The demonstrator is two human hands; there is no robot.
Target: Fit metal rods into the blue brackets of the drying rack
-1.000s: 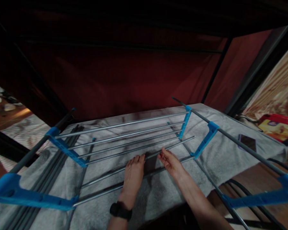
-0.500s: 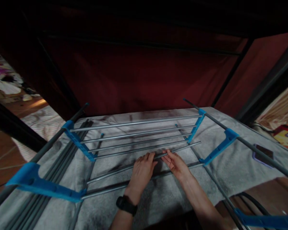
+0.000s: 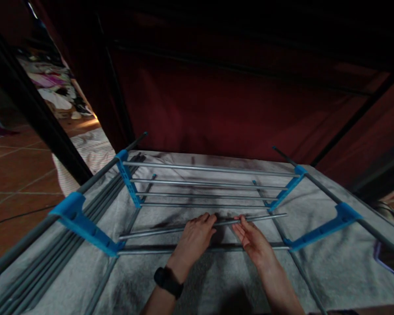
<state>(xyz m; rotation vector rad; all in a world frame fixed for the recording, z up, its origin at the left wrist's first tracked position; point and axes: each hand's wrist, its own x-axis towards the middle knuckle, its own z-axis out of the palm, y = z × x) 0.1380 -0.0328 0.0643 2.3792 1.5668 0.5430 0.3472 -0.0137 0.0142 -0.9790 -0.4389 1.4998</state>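
A loose grey metal tube (image 3: pixel 262 218) lies crosswise in both my hands, above the lowest crossbar (image 3: pixel 147 251) of a rack frame. My left hand (image 3: pixel 197 234) is wrapped over its middle, back of the hand up, with a dark watch on the wrist. Close beside it, my right hand (image 3: pixel 251 236) pinches the tube between thumb and fingers, palm partly turned up. The tube's left end is near a blue plastic bracket (image 3: pixel 88 229); its right end sticks out free, short of another blue bracket (image 3: pixel 325 227). Several crossbars (image 3: pixel 213 168) join the two farther brackets.
Several spare grey tubes (image 3: pixel 68 240) lie bundled at the left on a grey blanket (image 3: pixel 341 271). A dark red panel (image 3: pixel 213 113) stands behind the rack. A phone with a purple edge (image 3: pixel 389 262) lies at the right. Clothes (image 3: pixel 54 87) are piled far left.
The view has swung left, so the rack appears farther right. Both hands still hold the tube, which now looks more level, and my right hand is slightly farther from my left.
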